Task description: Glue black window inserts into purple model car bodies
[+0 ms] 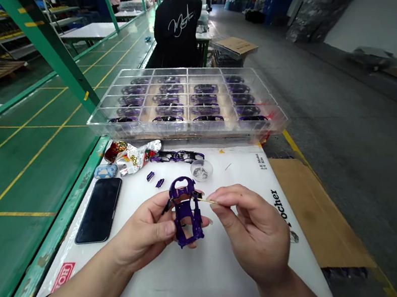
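Observation:
My left hand [151, 230] is closed around a purple model car body shell [185, 208], holding it tilted above the white table cover. Its thumb presses the near left side and some fingers are hidden behind the shell. Between thumb and forefinger, my right hand [251, 229] pinches a thin pale stick [207, 201], whose tip meets the shell's right side near a small dark part. Just beyond the shell lie two small purple parts, one a little purple piece [160, 183]. A small clear round dish [201, 170] with tiny shiny bits stands behind them.
A clear compartment tray [185, 133] of purple car bodies spans the back. More purple body shells [177, 156] lie before it. A phone [99, 210] and crumpled foil packet [135, 158] are at left, beside the green conveyor [27, 159]. A person in black [176, 32] stands beyond.

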